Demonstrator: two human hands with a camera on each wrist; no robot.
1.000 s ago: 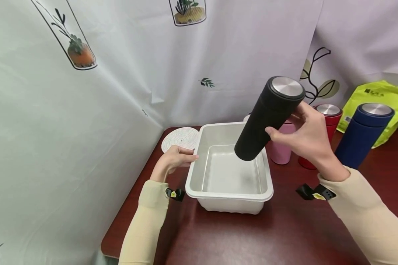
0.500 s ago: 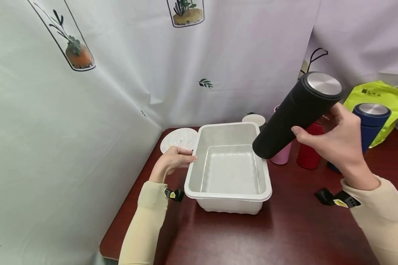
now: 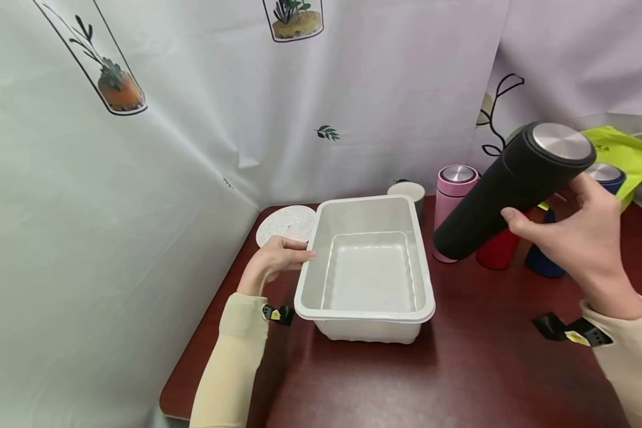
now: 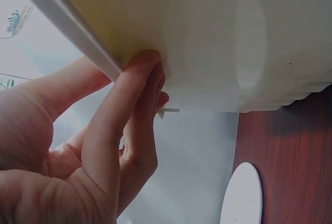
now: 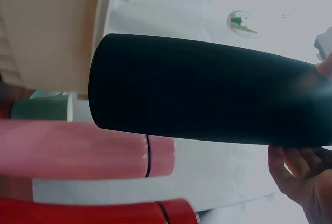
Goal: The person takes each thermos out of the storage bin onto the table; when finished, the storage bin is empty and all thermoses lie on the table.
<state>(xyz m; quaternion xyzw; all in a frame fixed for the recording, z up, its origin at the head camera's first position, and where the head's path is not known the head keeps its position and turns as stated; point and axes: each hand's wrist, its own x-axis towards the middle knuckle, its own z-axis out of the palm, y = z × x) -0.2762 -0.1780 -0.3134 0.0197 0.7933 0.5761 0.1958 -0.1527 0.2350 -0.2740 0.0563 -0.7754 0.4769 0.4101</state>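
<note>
My right hand [image 3: 583,232] grips a black thermos [image 3: 513,190] with a silver lid, tilted and held up in front of the other bottles. In the right wrist view the black thermos [image 5: 202,92] spans the middle, fingers beneath its lid end. My left hand [image 3: 278,258] pinches the left rim of a white plastic basin [image 3: 364,318]; in the left wrist view its fingers [image 4: 116,115] press the outer wall under the rim. The inside of the basin holds nothing. Behind the black thermos stand a pink thermos [image 3: 446,205], a red thermos [image 3: 500,246] and a blue thermos [image 3: 544,264], partly hidden.
A round white woven mat [image 3: 286,224] lies at the table's back left. Behind the basin stands a cup with a pale top [image 3: 406,190]. A yellow-green bag [image 3: 628,151] is at the back right. A printed cloth [image 3: 203,119] hangs around the dark red table [image 3: 353,386].
My right hand has carried the black thermos rightward, from over the basin to in front of the other bottles, tilting it more. My left hand stays on the basin's rim.
</note>
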